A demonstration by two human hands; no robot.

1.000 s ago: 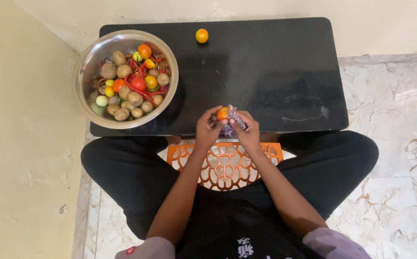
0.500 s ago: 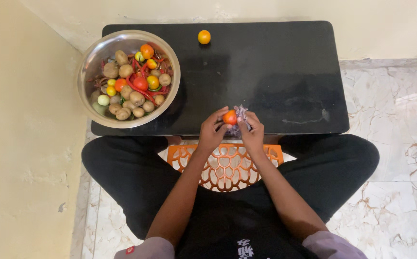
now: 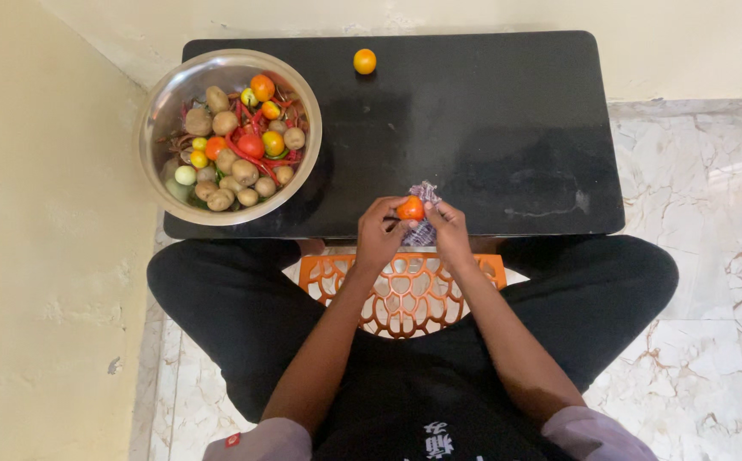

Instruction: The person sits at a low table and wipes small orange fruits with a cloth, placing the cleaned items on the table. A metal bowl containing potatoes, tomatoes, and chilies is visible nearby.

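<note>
Over the last second the tomato (image 3: 410, 208) turned redder side up between both hands, the left hand (image 3: 379, 232) and right hand (image 3: 446, 230) pinching it and the purple cloth (image 3: 423, 230) over the bench's (image 3: 508, 119) near edge, suggesting wiping continued.

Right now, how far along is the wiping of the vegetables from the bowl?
Done: one orange tomato sits alone at the far edge of the black table. In hand: the left hand and right hand hold a red-orange tomato against a purple cloth. Left: the steel bowl is full of potatoes, tomatoes and red chillies.
</note>
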